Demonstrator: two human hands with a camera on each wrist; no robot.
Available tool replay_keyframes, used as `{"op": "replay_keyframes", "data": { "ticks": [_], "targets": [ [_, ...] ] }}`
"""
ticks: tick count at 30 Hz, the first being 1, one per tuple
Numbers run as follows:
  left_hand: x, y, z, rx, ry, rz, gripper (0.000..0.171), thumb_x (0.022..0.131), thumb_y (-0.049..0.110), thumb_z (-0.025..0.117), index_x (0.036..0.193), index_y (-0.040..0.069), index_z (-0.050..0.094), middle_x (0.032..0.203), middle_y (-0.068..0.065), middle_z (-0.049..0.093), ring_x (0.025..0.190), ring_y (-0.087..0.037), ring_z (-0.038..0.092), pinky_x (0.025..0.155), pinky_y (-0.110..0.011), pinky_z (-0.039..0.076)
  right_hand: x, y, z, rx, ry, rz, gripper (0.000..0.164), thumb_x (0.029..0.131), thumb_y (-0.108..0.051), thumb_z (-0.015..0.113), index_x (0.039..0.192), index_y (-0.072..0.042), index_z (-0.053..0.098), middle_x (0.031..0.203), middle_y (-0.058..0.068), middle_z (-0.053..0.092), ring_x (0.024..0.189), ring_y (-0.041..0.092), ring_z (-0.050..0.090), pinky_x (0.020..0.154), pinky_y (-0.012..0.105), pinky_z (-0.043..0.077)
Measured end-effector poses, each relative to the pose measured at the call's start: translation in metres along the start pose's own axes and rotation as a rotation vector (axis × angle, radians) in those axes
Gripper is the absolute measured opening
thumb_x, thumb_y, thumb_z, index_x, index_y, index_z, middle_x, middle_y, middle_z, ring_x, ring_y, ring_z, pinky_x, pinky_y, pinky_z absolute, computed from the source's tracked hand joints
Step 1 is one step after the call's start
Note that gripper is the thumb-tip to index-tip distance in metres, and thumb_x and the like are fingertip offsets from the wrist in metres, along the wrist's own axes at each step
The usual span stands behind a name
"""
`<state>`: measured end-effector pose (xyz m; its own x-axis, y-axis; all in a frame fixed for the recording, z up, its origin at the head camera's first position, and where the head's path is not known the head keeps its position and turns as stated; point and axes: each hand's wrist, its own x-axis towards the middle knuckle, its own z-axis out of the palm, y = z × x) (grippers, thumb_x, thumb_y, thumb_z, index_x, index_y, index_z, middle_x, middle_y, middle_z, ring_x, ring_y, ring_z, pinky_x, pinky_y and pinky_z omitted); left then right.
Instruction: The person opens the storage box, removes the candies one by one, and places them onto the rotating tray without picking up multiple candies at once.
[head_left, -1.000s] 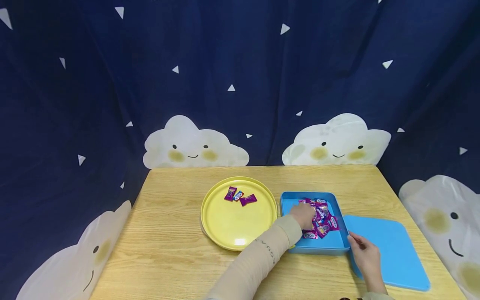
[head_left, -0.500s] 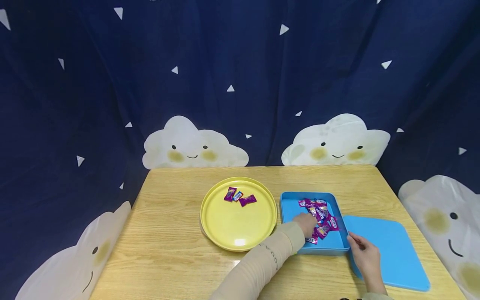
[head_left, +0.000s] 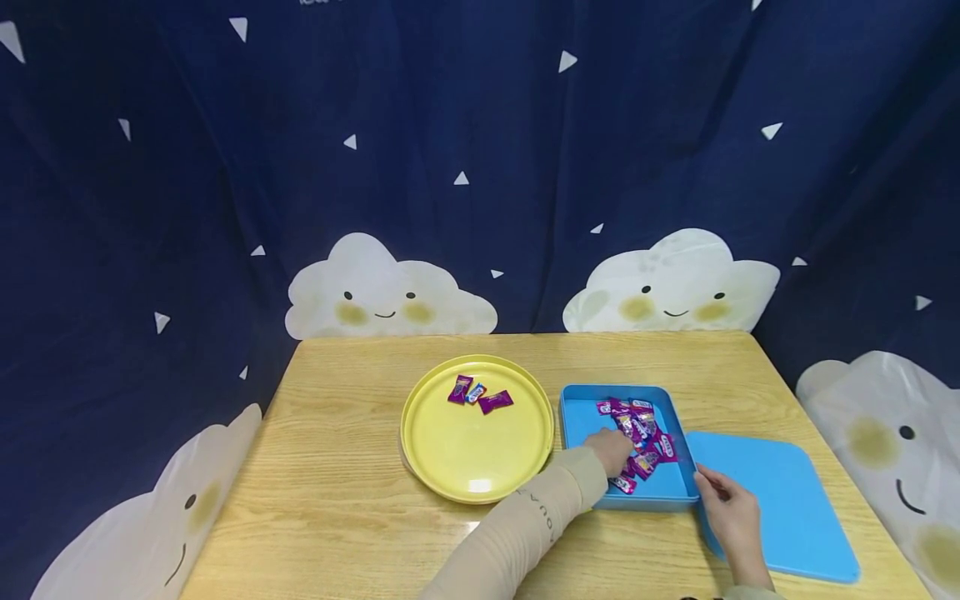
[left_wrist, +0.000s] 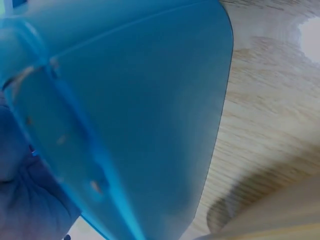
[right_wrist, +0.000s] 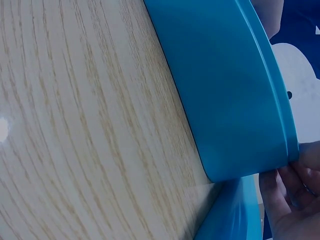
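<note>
In the head view my left hand [head_left: 611, 451] reaches into a shallow blue box [head_left: 592, 502], its fingers down among several purple-wrapped candies [head_left: 645, 423]. Its fingertips are hidden, so I cannot tell whether it pinches a candy. The left wrist view shows the hand [left_wrist: 30, 200] beyond the wall of the box [left_wrist: 150, 110]. My right hand [head_left: 731, 510] holds the box at its front right corner. In the right wrist view, the fingers of this hand [right_wrist: 295, 200] lie against the box's wall and rim [right_wrist: 225, 90].
A round yellow tray [head_left: 480, 458] left of the box carries two purple candies [head_left: 497, 402] and a small blue-and-white one [head_left: 476, 393]. A flat blue lid [head_left: 787, 508] lies right of the box, partly under my right hand. All stand on a wooden table [head_left: 330, 467] before a dark curtain.
My left hand has shifted slightly right and toward the box's near side, uncovering candies behind it. A candy by the near wall has moved a little. My right hand stays at the corner.
</note>
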<state>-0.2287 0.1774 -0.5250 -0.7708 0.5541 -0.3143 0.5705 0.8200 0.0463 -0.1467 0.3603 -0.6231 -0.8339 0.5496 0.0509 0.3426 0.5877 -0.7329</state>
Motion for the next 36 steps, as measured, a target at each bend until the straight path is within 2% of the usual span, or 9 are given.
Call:
{"op": "replay_keyframes", "data": {
  "ticks": [6,13,16,19,22,25,30,36],
  "targets": [
    [-0.001,-0.001,-0.001,-0.029,-0.01,0.0,0.012,0.089,0.021,0.06,0.095,0.026,0.068,0.084,0.01,0.063,0.071,-0.005,0.052,0.062,-0.019,0.046,-0.002,-0.003,-0.002,0.003,-0.017,0.01,0.049,0.089,-0.048,0.049,0.116,-0.01,0.064,0.112,0.012,0.063,0.078,-0.004,0.045,0.061,0.012,0.04],
    [0.004,-0.005,0.004,-0.102,-0.019,-0.01,0.007,0.089,0.025,0.06,0.088,0.024,0.066,0.073,0.009,0.057,0.063,-0.006,0.048,0.053,-0.02,0.042,-0.003,-0.006,-0.003,0.003,-0.026,0.012,0.049,0.089,-0.047,0.049,0.116,-0.01,0.064,0.112,0.013,0.062,0.083,0.005,0.048,0.062,0.014,0.04],
    [0.006,-0.008,0.005,-0.107,-0.009,-0.004,0.006,0.089,0.026,0.06,0.089,0.023,0.065,0.074,0.01,0.057,0.064,-0.006,0.047,0.054,-0.02,0.042,-0.006,-0.014,-0.007,-0.001,-0.033,0.019,0.049,0.09,-0.047,0.049,0.116,-0.008,0.063,0.113,0.013,0.062,0.082,0.003,0.048,0.061,0.013,0.04],
    [0.006,-0.011,0.003,-0.105,0.008,0.002,0.006,0.087,0.025,0.061,0.092,0.023,0.066,0.076,0.01,0.058,0.065,-0.005,0.049,0.055,-0.019,0.043,-0.014,-0.031,-0.016,0.007,-0.044,0.029,0.046,0.091,-0.041,0.05,0.116,-0.005,0.063,0.112,0.016,0.062,0.08,0.003,0.048,0.056,0.014,0.041],
    [0.003,-0.013,-0.003,-0.084,0.028,0.001,0.008,0.085,0.02,0.065,0.092,0.023,0.066,0.081,0.011,0.061,0.068,-0.004,0.051,0.057,-0.018,0.045,-0.024,-0.051,-0.027,0.025,-0.065,0.041,0.041,0.092,-0.033,0.052,0.116,-0.001,0.062,0.112,0.02,0.061,0.078,0.003,0.048,0.054,0.015,0.042],
    [0.001,-0.015,-0.009,-0.064,0.038,0.002,0.012,0.083,0.016,0.066,0.093,0.023,0.066,0.085,0.01,0.062,0.073,-0.004,0.053,0.062,-0.017,0.047,-0.029,-0.063,-0.034,0.036,-0.091,0.055,0.04,0.092,-0.029,0.052,0.117,0.002,0.06,0.112,0.024,0.059,0.073,-0.003,0.046,0.055,0.015,0.042],
    [-0.002,-0.02,-0.018,-0.065,0.066,0.021,0.013,0.083,0.017,0.067,0.095,0.022,0.066,0.089,0.009,0.063,0.079,-0.004,0.055,0.071,-0.016,0.048,-0.03,-0.068,-0.037,0.027,-0.107,0.061,0.04,0.093,-0.028,0.052,0.118,0.002,0.059,0.114,0.025,0.058,0.067,-0.016,0.037,0.056,0.013,0.041],
    [-0.003,-0.026,-0.026,-0.04,0.109,0.023,0.027,0.077,0.022,0.074,0.103,0.023,0.066,0.1,0.01,0.061,0.093,-0.004,0.055,0.078,-0.017,0.048,-0.03,-0.066,-0.036,0.034,-0.098,0.058,0.039,0.093,-0.027,0.052,0.117,0.002,0.06,0.114,0.024,0.059,0.066,-0.016,0.037,0.056,0.013,0.041]
  ]
}}
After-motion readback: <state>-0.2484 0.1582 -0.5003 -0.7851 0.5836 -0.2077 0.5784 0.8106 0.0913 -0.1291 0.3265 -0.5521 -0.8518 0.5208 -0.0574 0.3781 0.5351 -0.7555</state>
